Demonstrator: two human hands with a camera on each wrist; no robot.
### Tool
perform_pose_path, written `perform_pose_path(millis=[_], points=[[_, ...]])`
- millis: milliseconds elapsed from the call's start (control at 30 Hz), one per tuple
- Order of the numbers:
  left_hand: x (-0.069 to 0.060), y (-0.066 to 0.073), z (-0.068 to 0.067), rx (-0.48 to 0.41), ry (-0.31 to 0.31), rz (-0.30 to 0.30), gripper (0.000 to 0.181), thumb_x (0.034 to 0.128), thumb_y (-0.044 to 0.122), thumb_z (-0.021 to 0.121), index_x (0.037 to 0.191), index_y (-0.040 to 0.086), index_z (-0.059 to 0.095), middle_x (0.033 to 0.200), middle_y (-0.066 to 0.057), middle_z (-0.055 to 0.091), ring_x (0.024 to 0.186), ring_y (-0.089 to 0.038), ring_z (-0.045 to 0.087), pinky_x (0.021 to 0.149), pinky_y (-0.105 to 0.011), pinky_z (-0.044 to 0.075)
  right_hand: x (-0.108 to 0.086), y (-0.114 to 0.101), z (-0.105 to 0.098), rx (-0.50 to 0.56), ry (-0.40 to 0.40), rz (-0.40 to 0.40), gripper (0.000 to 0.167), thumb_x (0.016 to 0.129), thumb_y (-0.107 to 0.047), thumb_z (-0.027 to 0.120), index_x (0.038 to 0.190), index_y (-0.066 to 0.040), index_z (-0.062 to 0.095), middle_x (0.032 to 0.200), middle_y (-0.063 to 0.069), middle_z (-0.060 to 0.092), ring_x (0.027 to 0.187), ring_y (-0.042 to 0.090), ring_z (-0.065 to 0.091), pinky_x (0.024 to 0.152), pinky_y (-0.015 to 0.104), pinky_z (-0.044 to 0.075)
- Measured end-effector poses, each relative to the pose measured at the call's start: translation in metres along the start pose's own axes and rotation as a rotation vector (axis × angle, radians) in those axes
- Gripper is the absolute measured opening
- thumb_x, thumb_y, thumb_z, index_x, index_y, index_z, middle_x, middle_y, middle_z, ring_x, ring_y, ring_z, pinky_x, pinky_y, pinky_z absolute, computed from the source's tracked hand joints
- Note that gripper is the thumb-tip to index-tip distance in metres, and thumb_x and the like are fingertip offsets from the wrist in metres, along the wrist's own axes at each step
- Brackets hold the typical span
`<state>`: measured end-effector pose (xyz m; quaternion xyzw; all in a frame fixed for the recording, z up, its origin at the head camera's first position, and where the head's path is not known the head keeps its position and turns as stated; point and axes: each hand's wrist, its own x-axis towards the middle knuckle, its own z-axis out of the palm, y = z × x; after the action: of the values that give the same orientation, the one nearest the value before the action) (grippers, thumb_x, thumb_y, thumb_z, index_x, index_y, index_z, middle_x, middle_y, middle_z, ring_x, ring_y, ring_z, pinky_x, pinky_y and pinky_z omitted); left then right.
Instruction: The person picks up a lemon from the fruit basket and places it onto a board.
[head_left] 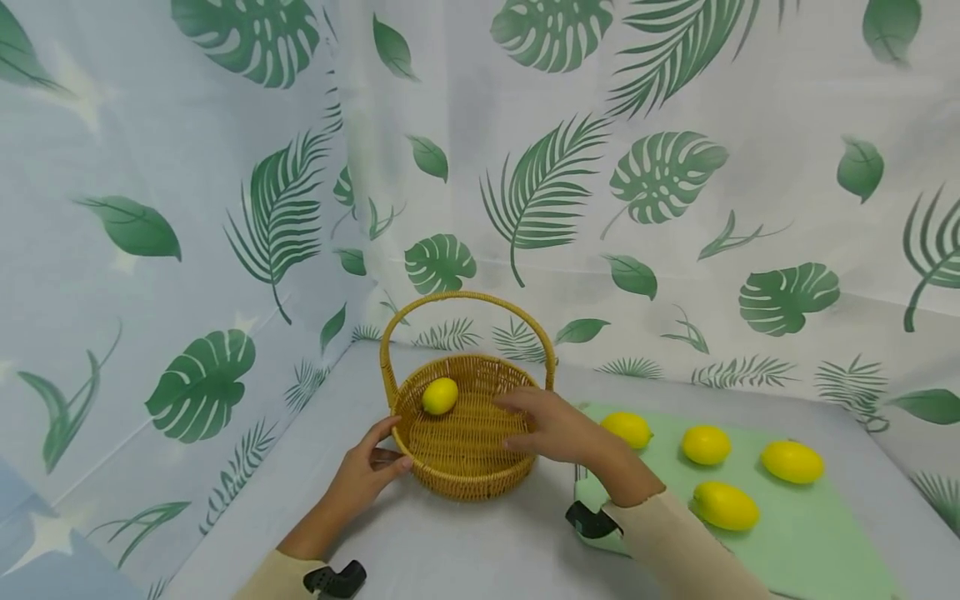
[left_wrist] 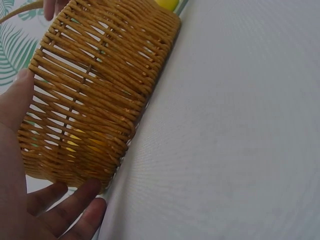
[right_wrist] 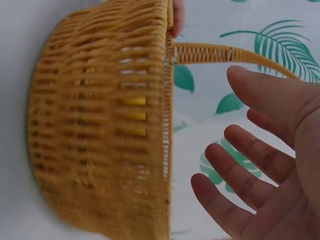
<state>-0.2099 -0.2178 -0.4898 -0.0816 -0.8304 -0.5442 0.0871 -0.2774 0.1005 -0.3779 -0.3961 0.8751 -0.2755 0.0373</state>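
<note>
A round wicker basket (head_left: 472,487) with a tall arched handle (head_left: 467,295) stands upright. One lemon (head_left: 440,396) lies inside, toward the left wall, and shows yellow through the weave in the right wrist view. My left hand (head_left: 363,471) rests against the basket's outer left side, thumb and fingers spread along wall and rim; the left wrist view shows its fingertips (left_wrist: 90,187) touching the weave. Over the right part of the basket hovers my right hand (head_left: 551,425), fingers apart and loosely bent, with nothing in them. In the right wrist view the right palm (right_wrist: 280,200) faces the rim.
Several lemons (head_left: 726,506) lie on a pale green board (head_left: 810,533) to the right of the basket. White cloth (head_left: 480,558) covers the tabletop. Leaf-printed curtains (head_left: 465,200) rise behind and at the left.
</note>
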Motion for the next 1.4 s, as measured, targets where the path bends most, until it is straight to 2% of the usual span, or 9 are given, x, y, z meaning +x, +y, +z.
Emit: perform_pose_path(millis=[133, 233, 400, 533, 700, 900, 1133, 1400], points=[[0.003, -0.009, -0.001, 0.005, 0.001, 0.004, 0.071, 0.0883, 0.026, 0.074, 0.149, 0.018, 0.039, 0.147, -0.016, 0.043, 0.099, -0.021, 0.064, 0.078, -0.025, 0.053, 0.017, -0.004, 0.006, 0.011, -0.018, 0.019, 0.055, 0.087, -0.032, 0.075, 0.138, -0.021, 0.055, 0.124, -0.008, 0.057, 0.114, 0.020, 0.053, 0.092, 0.039, 0.047], [0.002, -0.008, -0.002, -0.009, 0.001, 0.009, 0.072, 0.0875, 0.028, 0.075, 0.149, 0.018, 0.039, 0.146, -0.016, 0.043, 0.098, -0.019, 0.065, 0.077, -0.026, 0.053, 0.028, -0.007, 0.009, -0.001, -0.033, 0.029, 0.054, 0.087, -0.032, 0.074, 0.137, -0.021, 0.055, 0.123, -0.007, 0.056, 0.113, 0.021, 0.053, 0.092, 0.039, 0.047], [0.003, -0.009, -0.001, -0.010, 0.000, 0.007, 0.071, 0.0878, 0.027, 0.075, 0.149, 0.018, 0.040, 0.145, -0.017, 0.044, 0.098, -0.019, 0.065, 0.076, -0.026, 0.053, 0.043, -0.008, 0.011, -0.039, -0.050, 0.022, 0.054, 0.088, -0.033, 0.073, 0.137, -0.020, 0.055, 0.126, -0.004, 0.057, 0.111, 0.015, 0.054, 0.092, 0.035, 0.047], [0.006, -0.011, 0.002, -0.012, 0.011, 0.009, 0.069, 0.0882, 0.022, 0.075, 0.148, 0.018, 0.041, 0.144, -0.015, 0.045, 0.098, -0.020, 0.065, 0.077, -0.027, 0.053, 0.054, -0.008, 0.011, -0.042, -0.059, 0.003, 0.053, 0.089, -0.031, 0.073, 0.136, -0.016, 0.056, 0.129, 0.000, 0.058, 0.111, 0.014, 0.054, 0.092, 0.035, 0.048], [0.006, -0.010, 0.003, -0.026, 0.013, -0.002, 0.070, 0.0880, 0.020, 0.075, 0.149, 0.019, 0.040, 0.145, -0.014, 0.045, 0.099, -0.023, 0.064, 0.077, -0.029, 0.054, 0.068, -0.004, 0.014, -0.027, -0.063, 0.018, 0.052, 0.089, -0.029, 0.073, 0.136, -0.014, 0.057, 0.129, 0.001, 0.059, 0.111, 0.015, 0.055, 0.092, 0.036, 0.048], [0.004, -0.007, 0.001, -0.011, 0.005, -0.020, 0.069, 0.0892, 0.024, 0.074, 0.149, 0.019, 0.040, 0.147, -0.015, 0.043, 0.100, -0.021, 0.064, 0.077, -0.026, 0.053, 0.081, 0.003, 0.021, 0.030, -0.032, 0.041, 0.050, 0.089, -0.026, 0.073, 0.135, -0.013, 0.058, 0.126, 0.001, 0.060, 0.111, 0.017, 0.057, 0.093, 0.037, 0.048], [0.005, -0.009, 0.002, -0.024, -0.010, -0.015, 0.069, 0.0907, 0.019, 0.072, 0.150, 0.015, 0.036, 0.147, -0.023, 0.039, 0.102, -0.030, 0.063, 0.077, -0.028, 0.053, 0.091, 0.011, 0.028, 0.023, -0.040, 0.079, 0.049, 0.089, -0.027, 0.073, 0.133, -0.013, 0.059, 0.125, 0.002, 0.061, 0.109, 0.017, 0.058, 0.092, 0.038, 0.048], [0.004, -0.010, 0.000, -0.037, -0.008, 0.010, 0.069, 0.0891, 0.027, 0.074, 0.149, 0.020, 0.040, 0.147, -0.015, 0.042, 0.099, -0.020, 0.065, 0.077, -0.028, 0.054, 0.098, 0.005, 0.019, -0.028, -0.056, 0.055, 0.047, 0.090, -0.024, 0.071, 0.134, -0.014, 0.060, 0.123, 0.003, 0.062, 0.108, 0.017, 0.057, 0.092, 0.039, 0.047]])
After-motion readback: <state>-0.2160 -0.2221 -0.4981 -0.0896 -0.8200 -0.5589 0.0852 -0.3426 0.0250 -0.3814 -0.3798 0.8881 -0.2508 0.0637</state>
